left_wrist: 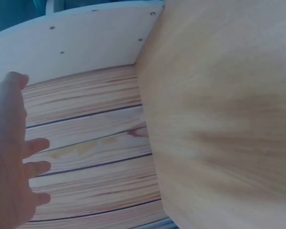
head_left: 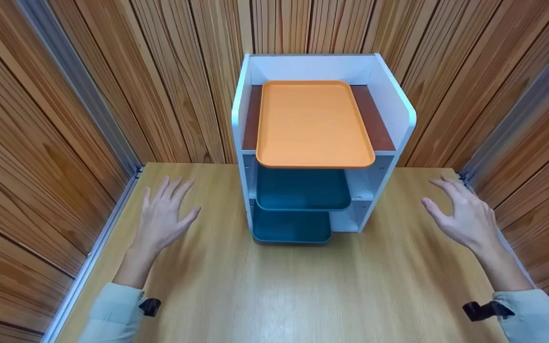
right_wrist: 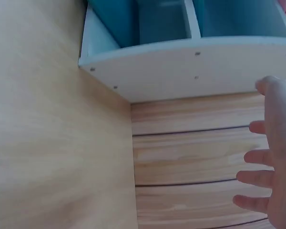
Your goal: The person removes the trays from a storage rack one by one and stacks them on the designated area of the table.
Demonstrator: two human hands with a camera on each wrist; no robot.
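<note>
My left hand (head_left: pixel 161 223) is held over the left of the table with its fingers spread, touching nothing. Over the right side my right hand (head_left: pixel 465 216) is also spread, with nothing in it. Between them stands a white shelf unit (head_left: pixel 391 105) with brown boards. An orange tray (head_left: pixel 312 124) lies on its top level and juts out at the front. Two dark teal trays, one in the middle level (head_left: pixel 303 188) and one in the bottom level (head_left: pixel 291 227), stick out below it. Each wrist view shows a white side panel of the unit beyond the hand.
The unit stands on a wooden table (head_left: pixel 293 290) near the back wall (head_left: pixel 198 85), which is wood-panelled. More wood panels rise at left and right, with metal rails (head_left: pixel 81 85) along the corners. Dark straps (head_left: pixel 150 307) sit at the sleeve cuffs.
</note>
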